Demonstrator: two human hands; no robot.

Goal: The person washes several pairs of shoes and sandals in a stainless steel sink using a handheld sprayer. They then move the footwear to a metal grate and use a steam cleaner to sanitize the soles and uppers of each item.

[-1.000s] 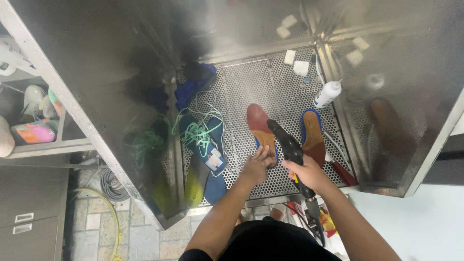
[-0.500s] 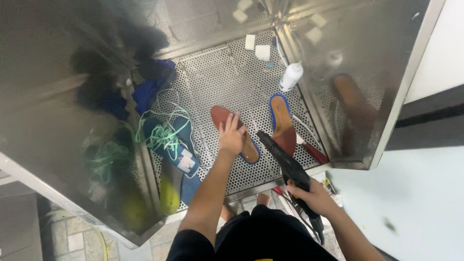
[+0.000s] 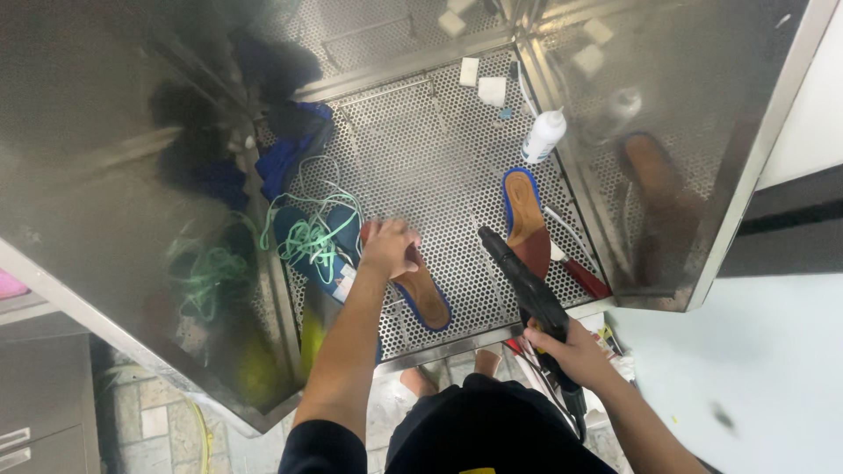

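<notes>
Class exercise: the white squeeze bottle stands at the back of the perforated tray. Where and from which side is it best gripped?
Probably around the middle of the white squeeze bottle, coming from the front left over open perforated tray. It stands upright with a narrow nozzle on top, and the steel wall sits close on its right.

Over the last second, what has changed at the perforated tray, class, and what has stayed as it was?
The left hand has slid the near insole leftward, away from the far insole, gripping its heel end. The right hand has drawn the black spray gun back off the insoles toward the tray's front edge. The white bottle, blue shoe and green laces lie unmoved.
</notes>
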